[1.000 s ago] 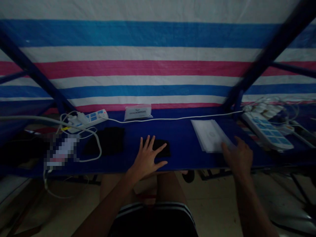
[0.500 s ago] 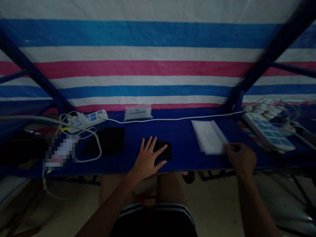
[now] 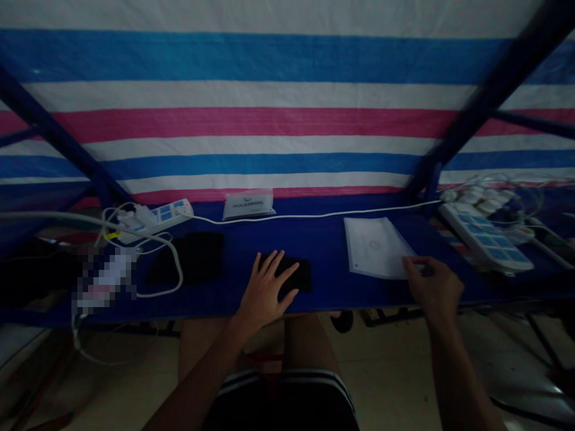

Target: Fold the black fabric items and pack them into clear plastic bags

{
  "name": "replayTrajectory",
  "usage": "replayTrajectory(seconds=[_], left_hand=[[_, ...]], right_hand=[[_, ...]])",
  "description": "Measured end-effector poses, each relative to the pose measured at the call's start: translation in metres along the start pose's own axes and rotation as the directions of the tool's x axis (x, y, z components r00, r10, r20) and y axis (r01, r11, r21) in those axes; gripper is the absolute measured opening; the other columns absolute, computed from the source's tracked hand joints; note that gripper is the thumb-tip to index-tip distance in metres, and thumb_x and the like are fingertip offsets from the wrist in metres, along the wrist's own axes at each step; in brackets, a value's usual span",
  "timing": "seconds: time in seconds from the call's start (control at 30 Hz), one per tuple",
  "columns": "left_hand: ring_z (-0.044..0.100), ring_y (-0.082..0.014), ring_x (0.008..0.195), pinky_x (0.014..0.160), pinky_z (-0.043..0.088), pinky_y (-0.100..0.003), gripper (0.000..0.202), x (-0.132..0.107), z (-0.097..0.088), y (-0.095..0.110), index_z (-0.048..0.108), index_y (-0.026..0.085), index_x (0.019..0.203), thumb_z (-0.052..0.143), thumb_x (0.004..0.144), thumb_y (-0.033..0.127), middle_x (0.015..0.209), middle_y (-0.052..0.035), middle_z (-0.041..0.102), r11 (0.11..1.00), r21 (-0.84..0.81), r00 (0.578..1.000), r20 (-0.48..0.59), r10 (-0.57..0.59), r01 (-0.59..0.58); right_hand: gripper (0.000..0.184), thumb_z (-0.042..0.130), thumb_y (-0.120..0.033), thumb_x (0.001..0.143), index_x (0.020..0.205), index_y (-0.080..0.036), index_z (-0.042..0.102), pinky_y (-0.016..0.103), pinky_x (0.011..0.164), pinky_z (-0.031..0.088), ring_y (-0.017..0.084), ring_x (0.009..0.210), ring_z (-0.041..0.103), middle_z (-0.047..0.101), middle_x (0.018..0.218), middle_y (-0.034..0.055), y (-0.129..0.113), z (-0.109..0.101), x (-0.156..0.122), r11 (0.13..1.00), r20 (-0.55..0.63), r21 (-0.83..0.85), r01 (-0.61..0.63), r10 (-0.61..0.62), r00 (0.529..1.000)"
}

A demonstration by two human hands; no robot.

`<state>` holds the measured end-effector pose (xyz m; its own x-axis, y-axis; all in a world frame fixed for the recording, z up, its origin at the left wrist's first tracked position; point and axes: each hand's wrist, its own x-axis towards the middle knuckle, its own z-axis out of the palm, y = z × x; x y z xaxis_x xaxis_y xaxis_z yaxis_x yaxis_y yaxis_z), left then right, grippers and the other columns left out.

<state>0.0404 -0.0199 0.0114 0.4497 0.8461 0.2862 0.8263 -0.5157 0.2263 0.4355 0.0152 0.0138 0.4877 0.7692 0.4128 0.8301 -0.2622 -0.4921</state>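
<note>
Left hand (image 3: 265, 293) open on black pad (image 3: 299, 276); right hand (image 3: 433, 288) at white sheet (image 3: 375, 246).
My fingers spread across the pad, lying lengthwise along the bench (image 3: 332, 293) edge; right fingers curl at the sheet's lower right corner, grip unclear.

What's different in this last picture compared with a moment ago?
The right hand has drawn back off the white papers, toward the person, its fingertips now by their right edge. The left hand has slid slightly further onto the small black pad. Nothing was clearly picked up. The ROCKBROS packet and power strip stayed put.
</note>
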Motion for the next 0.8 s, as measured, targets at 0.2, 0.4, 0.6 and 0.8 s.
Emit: replayTrajectory(seconds=[0.2,0.4,0.6,0.8], left_hand=[[0.042,-0.0353,0.150,0.127,0.023,-0.067,0.060,-0.001,-0.001,0.000,0.050,0.030,0.156,0.061,0.099,0.047,0.161,-0.0137,0.047,0.996,0.017,0.996,-0.029,-0.090,0.090],[0.052,-0.0361,0.136,0.123,0.030,-0.067,0.066,-0.015,-0.013,-0.011,0.051,0.028,0.154,0.070,0.093,0.044,0.144,-0.0145,0.057,0.978,0.076,0.981,-0.035,-0.191,0.194],[0.059,-0.0370,0.120,0.101,0.052,-0.057,0.064,-0.027,-0.026,-0.023,0.054,0.026,0.150,0.071,0.090,0.042,0.132,-0.0157,0.059,0.950,0.113,0.956,-0.026,-0.291,0.292],[0.063,-0.0334,0.113,0.097,0.054,-0.051,0.059,-0.037,-0.031,-0.027,0.054,0.024,0.146,0.070,0.091,0.039,0.128,-0.0146,0.058,0.932,0.078,0.934,-0.084,-0.348,0.354]], right_hand=[[0.054,0.062,-0.072,0.073,0.079,-0.020,0.074,0.037,0.063,0.051,0.030,0.068,0.072,0.076,0.071,0.0114,-0.041,-0.002,-0.034,0.944,0.218,0.302,-0.135,0.070,0.973],[0.059,0.069,-0.072,0.076,0.095,-0.016,0.076,0.029,0.041,0.042,0.019,0.040,0.057,0.074,0.063,0.0068,-0.074,-0.001,-0.068,0.844,0.425,0.461,-0.275,0.061,0.903],[0.072,0.073,-0.076,0.074,0.108,-0.012,0.073,0.025,0.031,0.035,0.014,0.032,0.048,0.066,0.054,0.0019,-0.102,0.001,-0.100,0.707,0.646,0.552,-0.443,-0.027,0.763],[0.067,0.067,-0.073,0.083,0.112,-0.013,0.074,0.024,0.034,0.038,0.016,0.041,0.058,0.072,0.067,0.0058,-0.114,-0.006,-0.118,0.731,0.699,0.564,-0.385,-0.174,0.693]])
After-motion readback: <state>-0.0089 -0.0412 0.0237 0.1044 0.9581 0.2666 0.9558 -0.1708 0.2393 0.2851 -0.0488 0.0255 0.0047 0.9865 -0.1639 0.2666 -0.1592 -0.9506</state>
